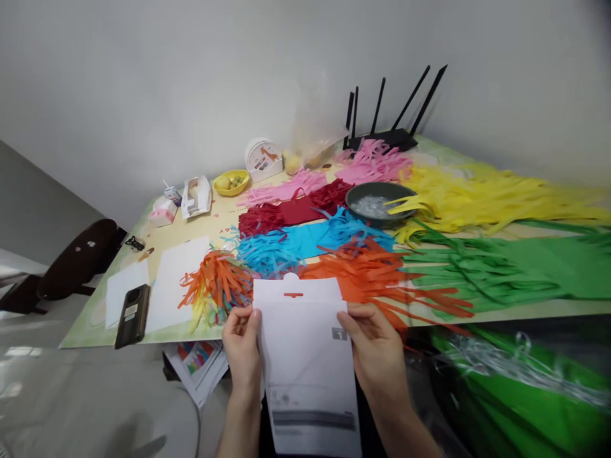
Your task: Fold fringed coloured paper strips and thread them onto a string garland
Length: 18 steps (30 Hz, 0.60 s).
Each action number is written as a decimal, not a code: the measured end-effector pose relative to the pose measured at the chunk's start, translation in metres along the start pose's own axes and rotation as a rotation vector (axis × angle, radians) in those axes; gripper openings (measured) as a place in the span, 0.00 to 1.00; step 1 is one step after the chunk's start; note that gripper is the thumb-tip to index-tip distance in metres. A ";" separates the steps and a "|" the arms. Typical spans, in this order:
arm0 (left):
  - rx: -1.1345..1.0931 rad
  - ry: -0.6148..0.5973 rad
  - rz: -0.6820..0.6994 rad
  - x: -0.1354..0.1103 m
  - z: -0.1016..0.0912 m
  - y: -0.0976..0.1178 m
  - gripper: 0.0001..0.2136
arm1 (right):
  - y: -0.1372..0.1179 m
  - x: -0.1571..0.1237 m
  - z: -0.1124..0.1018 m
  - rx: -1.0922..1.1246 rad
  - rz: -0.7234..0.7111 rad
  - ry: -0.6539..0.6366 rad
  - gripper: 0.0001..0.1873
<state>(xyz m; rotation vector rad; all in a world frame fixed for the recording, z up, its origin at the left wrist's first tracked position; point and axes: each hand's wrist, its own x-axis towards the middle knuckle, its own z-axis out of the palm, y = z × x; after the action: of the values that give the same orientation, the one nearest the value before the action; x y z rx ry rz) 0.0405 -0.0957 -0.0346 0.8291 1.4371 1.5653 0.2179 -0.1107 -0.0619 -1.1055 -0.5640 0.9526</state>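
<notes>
Between my two hands I see a white flat packet (310, 369) with a hang-hole flap at its top, held upright at the table's front edge. My left hand (242, 340) pinches its upper left side. On the upper right side, my right hand (375, 340) grips it with the thumb in front. Just behind the packet lie orange fringed strips (358, 270) and a multicoloured fringed bunch (217, 286). Farther back are blue fringed strips (305, 240) and dark red fringed strips (296, 208). Faint grey print marks the packet's face; its contents are hidden.
The table (229, 222) also bears green fringe (534, 267), yellow fringe (487, 197), a dark bowl (379, 216), a black router (382, 138), a yellow fruit dish (231, 189) and a phone (132, 316). A green bag (529, 394) sits below, right; a brown stool (79, 257) stands left.
</notes>
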 end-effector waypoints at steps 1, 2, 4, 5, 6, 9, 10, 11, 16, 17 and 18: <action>-0.015 -0.005 -0.019 0.000 -0.001 0.001 0.15 | -0.001 0.000 0.000 0.026 0.035 -0.002 0.14; -0.028 -0.014 -0.037 0.001 -0.001 0.002 0.15 | -0.002 0.001 0.000 0.050 0.068 -0.006 0.15; -0.056 -0.031 -0.067 0.000 -0.001 0.004 0.15 | -0.004 0.001 0.000 0.091 0.115 -0.011 0.16; -0.072 -0.037 -0.076 0.000 -0.001 0.005 0.15 | -0.005 0.001 0.000 0.104 0.129 -0.009 0.16; -0.087 -0.040 -0.080 -0.001 -0.001 0.006 0.16 | -0.005 0.001 0.000 0.112 0.141 -0.010 0.16; -0.116 -0.050 -0.072 -0.002 -0.002 0.008 0.15 | -0.005 0.001 0.000 0.116 0.179 -0.001 0.20; -0.122 -0.049 -0.068 -0.003 -0.002 0.008 0.15 | -0.005 0.001 0.001 0.112 0.201 0.015 0.20; -0.128 -0.045 -0.066 -0.003 -0.003 0.009 0.15 | -0.005 0.001 0.000 0.107 0.227 0.038 0.20; -0.149 -0.021 -0.057 -0.002 -0.007 0.012 0.14 | -0.003 -0.001 -0.003 0.023 0.295 0.092 0.20; -0.149 -0.025 -0.054 -0.002 -0.008 0.013 0.14 | -0.003 -0.002 -0.004 -0.009 0.275 0.083 0.20; -0.148 -0.035 -0.055 -0.001 -0.009 0.013 0.13 | -0.002 -0.002 -0.006 -0.040 0.254 0.069 0.20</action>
<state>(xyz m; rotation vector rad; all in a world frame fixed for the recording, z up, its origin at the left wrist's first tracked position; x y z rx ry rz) 0.0310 -0.1009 -0.0228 0.7197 1.2917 1.5868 0.2223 -0.1155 -0.0624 -1.2619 -0.3933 1.1204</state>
